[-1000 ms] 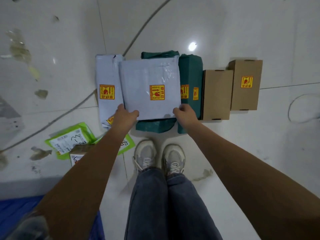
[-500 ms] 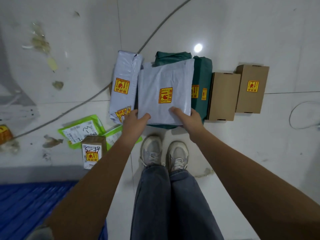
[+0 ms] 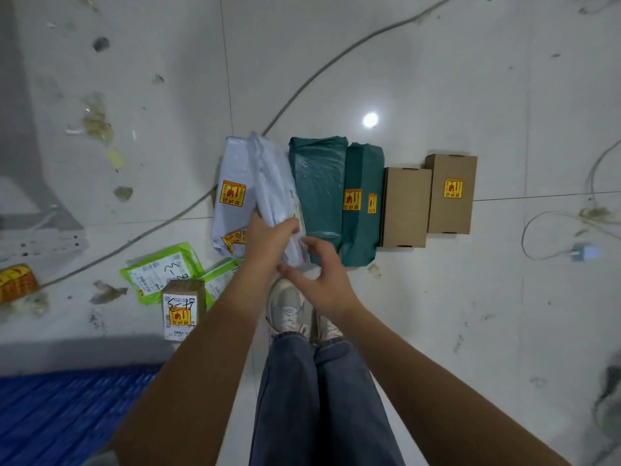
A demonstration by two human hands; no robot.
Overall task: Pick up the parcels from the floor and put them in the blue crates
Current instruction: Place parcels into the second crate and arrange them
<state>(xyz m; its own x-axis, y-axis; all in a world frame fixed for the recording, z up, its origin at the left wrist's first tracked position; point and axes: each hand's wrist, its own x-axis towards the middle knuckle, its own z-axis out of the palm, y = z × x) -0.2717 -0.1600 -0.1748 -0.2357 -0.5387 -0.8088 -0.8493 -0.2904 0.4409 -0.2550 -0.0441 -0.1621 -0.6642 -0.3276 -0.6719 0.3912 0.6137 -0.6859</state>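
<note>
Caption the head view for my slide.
Left hand grips a tilted white parcel over floor parcels; right hand hovers open beside it.

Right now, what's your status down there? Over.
Left hand grips the pale grey plastic mailer parcel, tilted on edge. Right hand open beside it. Blue plastic crate lower left, path clear.

Glossy tiled floor (image 3: 437, 79), crinkly plastic mailers (image 3: 319, 183), matt cardboard boxes (image 3: 405, 206), ribbed plastic crate (image 3: 67, 415).
</note>
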